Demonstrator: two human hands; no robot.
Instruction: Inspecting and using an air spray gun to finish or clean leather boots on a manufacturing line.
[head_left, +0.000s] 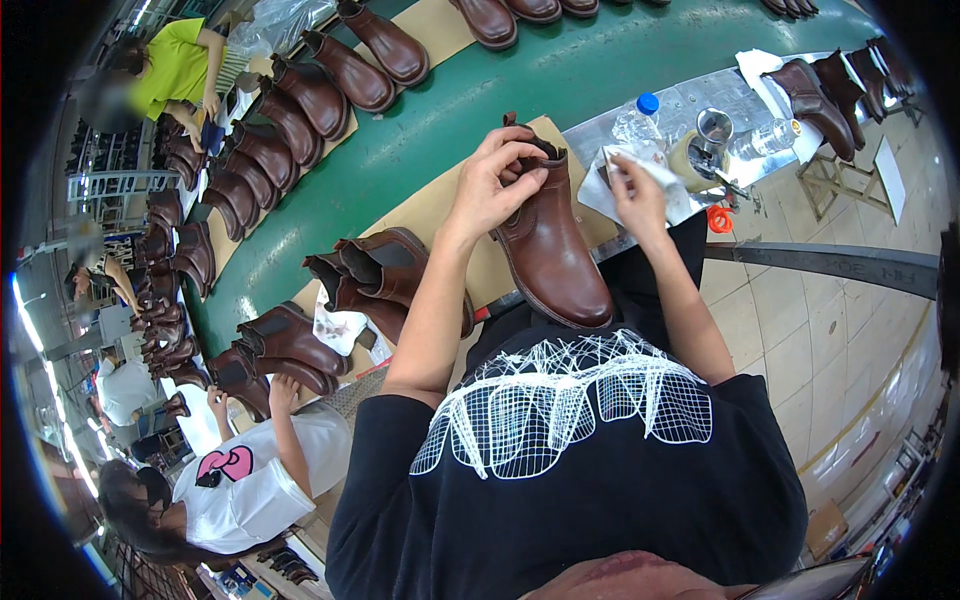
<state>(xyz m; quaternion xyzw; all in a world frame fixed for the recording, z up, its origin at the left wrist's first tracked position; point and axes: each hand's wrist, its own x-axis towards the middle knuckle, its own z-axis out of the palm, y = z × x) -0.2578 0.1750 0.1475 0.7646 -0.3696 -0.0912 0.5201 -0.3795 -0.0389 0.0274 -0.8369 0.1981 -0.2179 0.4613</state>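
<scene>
My left hand [497, 188] grips a brown leather ankle boot [551, 245] by the top of its shaft, thumb and fingers around the opening. The boot stands upright in front of me with its toe towards my body. My right hand [638, 198] is apart from the boot, over a white cloth or paper [597, 193] to its right. The fingers of that hand are pinched together. Something small and thin seems to lie between the fingertips, but its kind cannot be made out.
A brown board [588, 228] lies under the boot. Beyond my right hand are a blue-capped plastic bottle [640, 120], a metal cup [714, 125] and an orange tape ring [719, 219]. Several boots [372, 275] stand left along the green conveyor [440, 130]. Co-workers handle boots at the left.
</scene>
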